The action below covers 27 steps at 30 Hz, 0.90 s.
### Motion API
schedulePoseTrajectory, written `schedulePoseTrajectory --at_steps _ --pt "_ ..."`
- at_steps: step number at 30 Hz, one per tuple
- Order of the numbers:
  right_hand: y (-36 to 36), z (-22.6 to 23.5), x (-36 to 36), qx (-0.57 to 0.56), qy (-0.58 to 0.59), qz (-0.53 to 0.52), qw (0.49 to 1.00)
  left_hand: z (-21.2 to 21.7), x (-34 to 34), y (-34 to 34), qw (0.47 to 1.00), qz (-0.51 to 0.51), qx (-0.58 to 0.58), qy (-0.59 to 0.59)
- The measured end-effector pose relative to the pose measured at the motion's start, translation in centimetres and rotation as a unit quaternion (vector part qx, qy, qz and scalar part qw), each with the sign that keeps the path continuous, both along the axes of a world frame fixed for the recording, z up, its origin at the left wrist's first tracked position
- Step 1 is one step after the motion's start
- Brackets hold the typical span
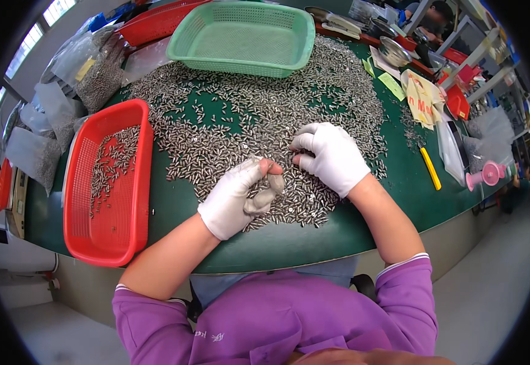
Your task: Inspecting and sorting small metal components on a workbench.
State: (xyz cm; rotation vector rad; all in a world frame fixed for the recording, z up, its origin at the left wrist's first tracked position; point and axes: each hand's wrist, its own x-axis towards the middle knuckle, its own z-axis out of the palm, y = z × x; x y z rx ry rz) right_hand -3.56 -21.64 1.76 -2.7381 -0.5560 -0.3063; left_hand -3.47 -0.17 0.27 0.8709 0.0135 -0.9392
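Note:
A thick layer of small, shiny metal pins with rounded ends spreads across the green table. My left hand, in a white glove with soiled fingers and a bare thumb tip, is turned partly palm up at the near side of the layer. Its fingers curl inward and the thumb bends over them; whatever they hold is too small or hidden to make out. Just to the right, my right hand, also gloved, hovers palm down over the pins. Its fingers are bent, with a small gap between thumb and index fingertip.
A red plastic basket with some pins inside stands left of my forearm. At the far side is a green basket. Bags of metal parts crowd the left. A yellow cutter knife and pink plastic spool lie right.

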Motion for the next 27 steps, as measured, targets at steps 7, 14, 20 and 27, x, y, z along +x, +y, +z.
schedulePoseTrajectory --at_steps 7,14,20,27 --pt "0.3 -0.1 0.1 -0.002 -0.03 -0.004 1.0 0.0 0.1 0.1 1.0 0.012 -0.002 0.014" --pt "0.9 0.9 0.0 0.143 -0.171 0.133 0.966 -0.5 0.3 0.5 1.0 0.01 -0.017 -0.012" --pt "1.5 1.2 -0.6 0.102 -0.14 0.204 0.964 -1.0 0.4 0.4 0.996 0.028 -0.09 0.01" --pt "0.8 0.8 -0.3 0.031 -0.112 0.059 0.991 -1.5 0.7 0.6 0.99 0.055 -0.125 0.036"
